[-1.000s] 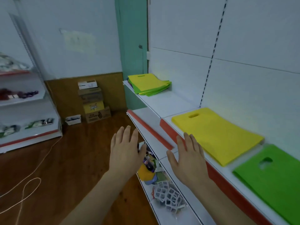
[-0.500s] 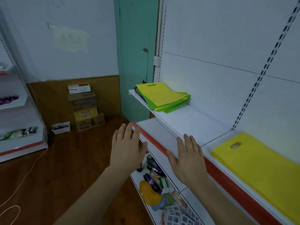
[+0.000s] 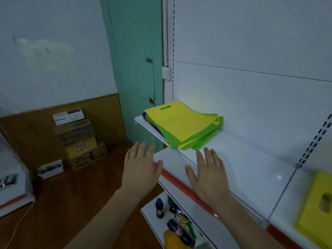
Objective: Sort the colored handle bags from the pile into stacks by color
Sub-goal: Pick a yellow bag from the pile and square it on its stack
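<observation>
Two empty hands, left hand (image 3: 139, 169) and right hand (image 3: 209, 174), fingers spread wide, just short of the mixed bag pile (image 3: 183, 125), apparently poised to take its top yellow bag (image 3: 179, 119).

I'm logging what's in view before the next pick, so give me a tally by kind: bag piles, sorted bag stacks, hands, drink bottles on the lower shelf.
Mixed pile of bags: 1, yellow on top, with green and some purple edges showing
Yellow stack: 1
Hands: 2, left hand and right hand, both holding nothing
Dark drink bottles: 2 clearly visible
Total: 6

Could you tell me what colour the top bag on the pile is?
Yellow top bag, head view.
</observation>
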A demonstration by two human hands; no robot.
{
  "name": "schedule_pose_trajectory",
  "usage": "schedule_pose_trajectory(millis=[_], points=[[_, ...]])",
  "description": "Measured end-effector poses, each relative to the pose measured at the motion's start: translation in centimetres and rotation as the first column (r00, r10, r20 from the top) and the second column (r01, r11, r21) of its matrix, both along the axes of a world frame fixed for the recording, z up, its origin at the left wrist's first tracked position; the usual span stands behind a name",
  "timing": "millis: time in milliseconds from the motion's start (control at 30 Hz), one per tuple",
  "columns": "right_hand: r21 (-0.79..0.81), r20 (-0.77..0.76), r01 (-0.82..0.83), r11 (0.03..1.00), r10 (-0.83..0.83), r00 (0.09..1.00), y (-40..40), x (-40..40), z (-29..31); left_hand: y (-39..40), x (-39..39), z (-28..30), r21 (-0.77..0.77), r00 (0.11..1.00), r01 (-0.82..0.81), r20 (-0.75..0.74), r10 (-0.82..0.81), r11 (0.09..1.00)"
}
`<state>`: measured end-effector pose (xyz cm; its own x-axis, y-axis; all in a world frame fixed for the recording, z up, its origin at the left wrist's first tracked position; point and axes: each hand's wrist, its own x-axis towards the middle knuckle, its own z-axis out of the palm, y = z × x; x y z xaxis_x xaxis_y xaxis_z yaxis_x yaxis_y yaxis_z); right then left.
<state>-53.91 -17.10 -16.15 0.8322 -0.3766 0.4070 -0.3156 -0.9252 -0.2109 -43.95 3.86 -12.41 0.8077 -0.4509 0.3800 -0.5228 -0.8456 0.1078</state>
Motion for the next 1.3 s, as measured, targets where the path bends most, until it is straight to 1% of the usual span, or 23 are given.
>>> schedule_pose_trajectory(millis=[133,233,367,467,600,733,867,933,1033,1133,1300], points=[[0.037,0.048,0.021,0.999,-0.023,0.999,-1.7,5.9,0.7,-2.0,7.0,1.2,0.020,0.998,0.056,0.009,-0.056,0.998],[0.041,0.043,0.053,0.998,-0.055,0.998,-3.1,9.4,1.3,-3.5,11.8,1.7,0.017,0.997,0.072,0.005,-0.072,0.997],[0.012,0.027,0.112,0.994,-0.112,0.993,-4.7,12.4,1.1,-5.8,16.8,1.0,0.012,0.993,0.115,0.007,-0.115,0.993],[-0.001,-0.011,0.174,0.985,-0.174,0.985,-5.7,14.5,1.1,-7.4,20.5,0.4,0.007,0.986,0.160,-0.035,-0.160,0.987],[-0.060,-0.022,0.253,0.966,-0.255,0.967,-6.2,17.5,0.8,-9.3,25.6,-0.5,-0.003,0.973,0.227,-0.050,-0.227,0.974],[-0.058,-0.072,0.364,0.929,-0.368,0.927,-5.6,20.8,0.7,-10.5,31.0,-1.0,0.012,0.948,0.312,-0.064,-0.310,0.950],[-0.059,-0.175,0.519,0.853,-0.520,0.836,-3.9,23.1,1.4,-11.8,35.7,-1.0,0.035,0.914,0.405,-0.051,-0.403,0.914],[-0.067,-0.216,0.579,0.813,-0.578,0.787,-3.2,23.6,1.5,-12.3,37.5,-1.3,0.061,0.907,0.420,-0.036,-0.419,0.905],[-0.072,-0.268,0.622,0.780,-0.616,0.741,-2.4,23.8,0.8,-12.9,39.1,-2.5,0.122,0.902,0.432,-0.075,-0.426,0.893],[-0.093,-0.262,0.634,0.767,-0.633,0.728,-2.2,23.7,0.2,-13.0,38.7,-3.4,0.131,0.887,0.462,-0.055,-0.459,0.877],[-0.084,-0.231,0.665,0.742,-0.663,0.712,-1.9,23.7,-0.5,-13.1,37.3,-3.0,0.114,0.839,0.537,0.038,-0.543,0.836]])
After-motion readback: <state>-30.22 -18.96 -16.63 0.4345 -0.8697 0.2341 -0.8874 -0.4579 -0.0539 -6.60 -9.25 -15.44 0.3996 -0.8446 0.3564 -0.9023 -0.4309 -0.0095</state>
